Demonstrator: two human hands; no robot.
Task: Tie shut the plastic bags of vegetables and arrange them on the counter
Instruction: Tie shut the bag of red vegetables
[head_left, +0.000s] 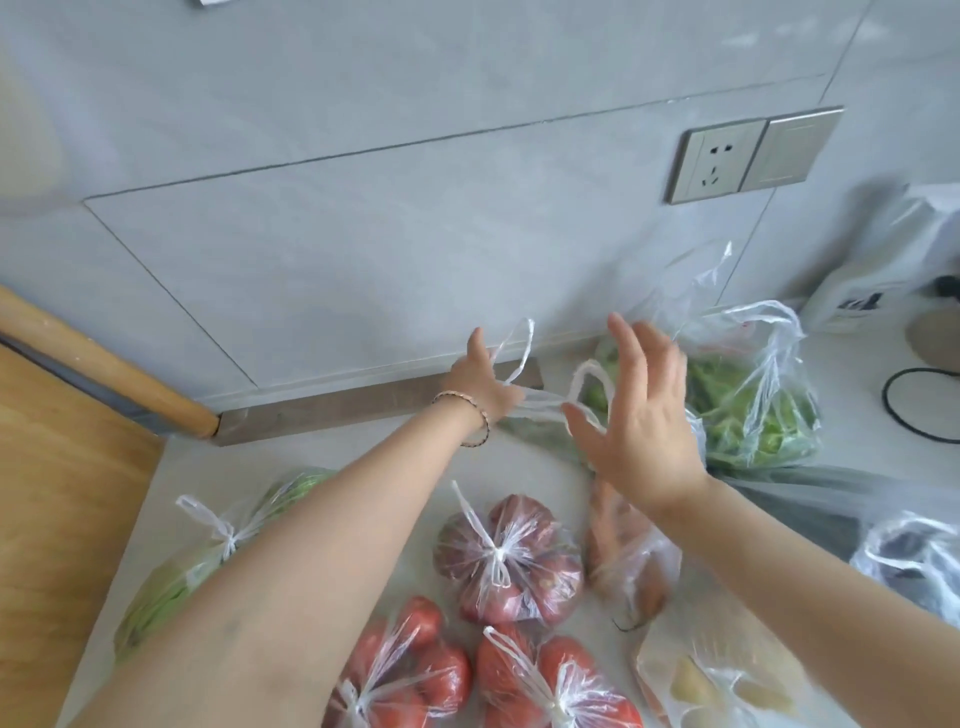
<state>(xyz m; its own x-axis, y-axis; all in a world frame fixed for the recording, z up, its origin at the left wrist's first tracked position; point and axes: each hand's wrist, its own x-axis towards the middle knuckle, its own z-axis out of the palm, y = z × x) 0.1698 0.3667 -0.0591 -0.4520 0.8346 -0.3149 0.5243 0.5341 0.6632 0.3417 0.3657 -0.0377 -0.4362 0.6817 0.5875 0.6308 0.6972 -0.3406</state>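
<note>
Tomato bags (431, 675) lie below left fingers (511, 399) gripping a stretched handle (545, 402).

Pale counter (540, 467) with bagged tomatoes (441, 675), green beans (156, 597), carrots (608, 540), potatoes (685, 686), greens (753, 415).

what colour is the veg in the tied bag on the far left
Green, seen through the tied bag in the head view.
</note>
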